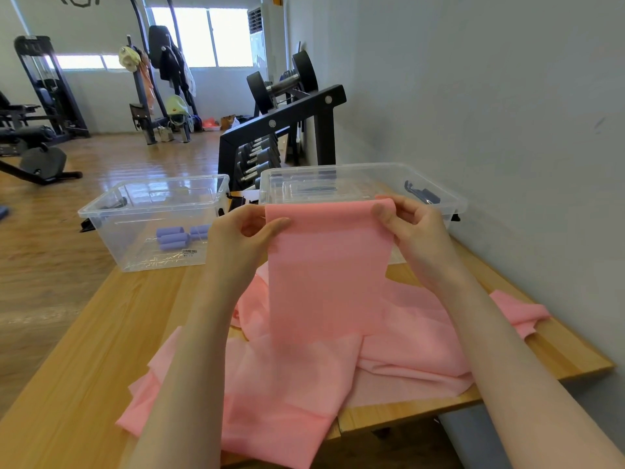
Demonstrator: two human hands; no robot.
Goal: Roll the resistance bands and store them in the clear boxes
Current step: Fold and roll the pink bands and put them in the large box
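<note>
Pink resistance band (329,265) is pinched at its top corners by left hand (245,231) and right hand (411,228); rolling seems only starting; next, turn the edge over evenly.

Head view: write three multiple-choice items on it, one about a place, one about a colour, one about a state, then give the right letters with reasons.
1. Where do the rolled purple bands lie?
A. in the left clear box
B. in the right clear box
C. on the wooden floor

2. What colour is the band held up in front of the boxes?
A. green
B. pink
C. black

3. How is that band held?
A. only the left hand grips it
B. only the right hand grips it
C. both hands pinch its top edge

Answers:
1 A, the purple rolls sit on the bottom of the left box.
2 B, the raised band is pink like the pile of bands on the table.
3 C, each hand pinches one top corner and the band hangs down flat between them.
</note>
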